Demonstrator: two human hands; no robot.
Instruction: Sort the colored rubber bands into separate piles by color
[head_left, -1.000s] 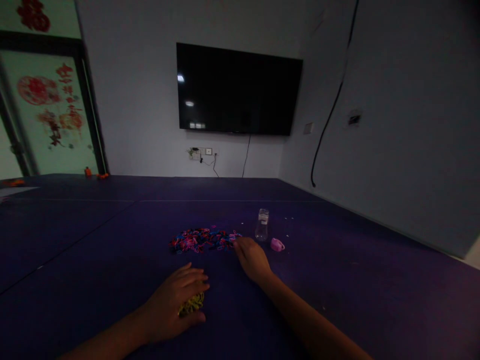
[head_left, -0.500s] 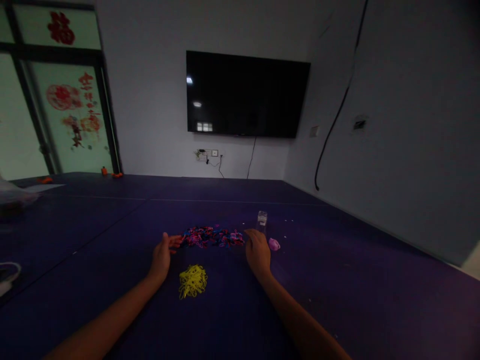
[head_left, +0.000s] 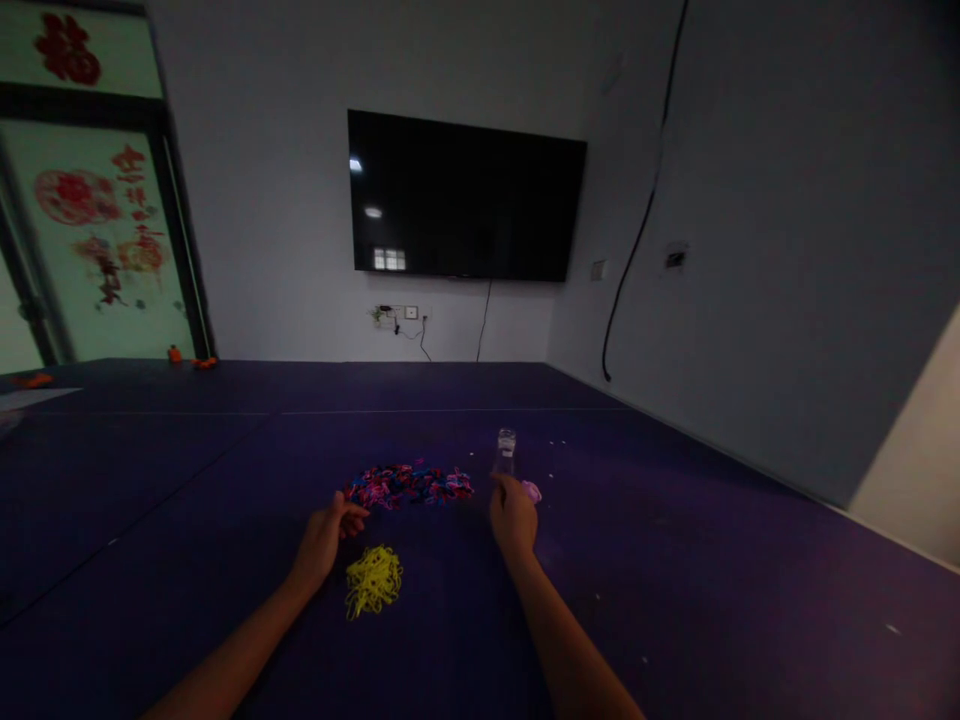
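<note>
Okay, left hand [head_left: 324, 538] loosely curled at the left end of the mixed bands [head_left: 409, 486]; right hand [head_left: 514, 515] part-curled, just off their right end. Can't tell if either grips anything. Mixed bands lie ahead, between my hands, long axis left-right across the surface [head_left: 675, 570], no pointing end; left hand's nearer. Yellow bands [head_left: 373, 580]: roundish heap, closer to me, just right of my left hand. Bottle [head_left: 506, 450] upright behind my right hand, mouth up; cap [head_left: 532, 491] beside it.
</note>
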